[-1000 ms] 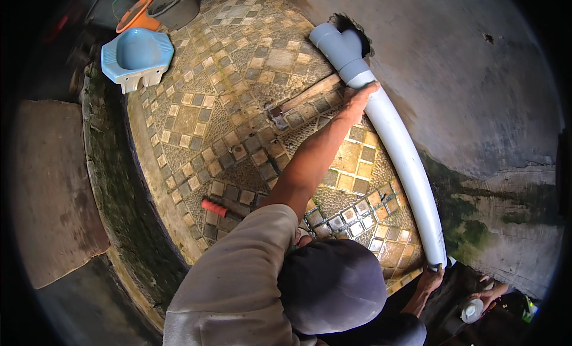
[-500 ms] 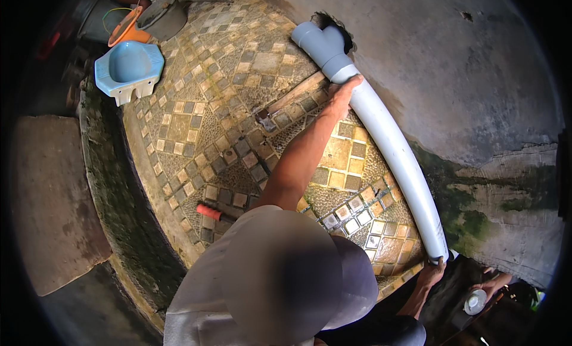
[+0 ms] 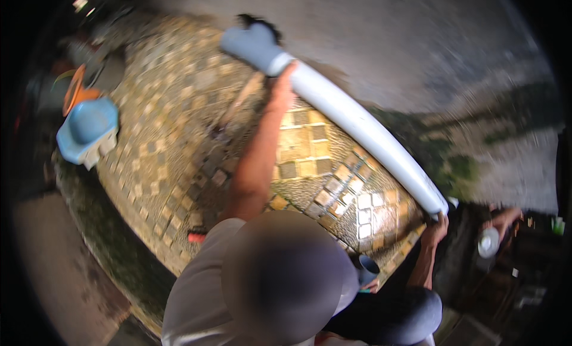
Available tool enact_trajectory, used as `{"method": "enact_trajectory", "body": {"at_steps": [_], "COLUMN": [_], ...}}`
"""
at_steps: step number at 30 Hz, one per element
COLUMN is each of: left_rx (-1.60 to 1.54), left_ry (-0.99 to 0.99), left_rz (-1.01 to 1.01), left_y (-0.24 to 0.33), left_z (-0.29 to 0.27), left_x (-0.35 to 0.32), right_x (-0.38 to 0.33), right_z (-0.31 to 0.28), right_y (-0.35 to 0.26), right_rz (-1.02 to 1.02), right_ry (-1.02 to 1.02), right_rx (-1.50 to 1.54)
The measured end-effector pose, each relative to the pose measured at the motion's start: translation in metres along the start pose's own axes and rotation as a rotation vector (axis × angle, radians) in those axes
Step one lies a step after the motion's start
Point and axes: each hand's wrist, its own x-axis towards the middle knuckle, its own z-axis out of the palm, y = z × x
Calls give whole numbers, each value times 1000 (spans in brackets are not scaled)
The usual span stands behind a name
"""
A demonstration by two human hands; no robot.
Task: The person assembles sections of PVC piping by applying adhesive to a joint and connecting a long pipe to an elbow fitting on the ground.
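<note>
A long white plastic pipe (image 3: 366, 125) slants from the upper middle toward the lower right, beside the wall. Its upper end meets a grey pipe tee (image 3: 253, 46), which lies against a dark broken hole in the wall. My left hand (image 3: 284, 85) grips the pipe just below the tee, the arm stretched out. Around the pipe's lower end is my right hand (image 3: 437, 230), its fingers partly hidden. A hammer with a wooden handle (image 3: 245, 94), blurred, lies on the tiles left of my left hand.
A light blue squat toilet pan (image 3: 89, 128) stands at the left, near an orange basin (image 3: 77, 94). A red tool handle (image 3: 196, 237) lies by my left shoulder. A grey open-ended cylinder (image 3: 368, 267) is near my knee. At right, another person's hand (image 3: 504, 219) holds a white round object.
The view has turned, so the pipe, tee and wall appear farther left and more slanted. Both hands keep their grip. The grey cylinder has come into view near my knee.
</note>
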Motion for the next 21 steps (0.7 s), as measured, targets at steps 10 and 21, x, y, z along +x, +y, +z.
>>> {"method": "enact_trajectory", "body": {"at_steps": [10, 21], "left_rx": [-19, 118], "left_ry": [-223, -202], "left_rz": [38, 111], "left_y": [-19, -12], "left_z": [-23, -7], "left_x": [38, 13], "right_x": [-54, -64], "right_z": [-4, -27], "right_y": [-8, -24], "right_rz": [176, 339], "right_ry": [204, 164], "right_rx": [50, -142]}}
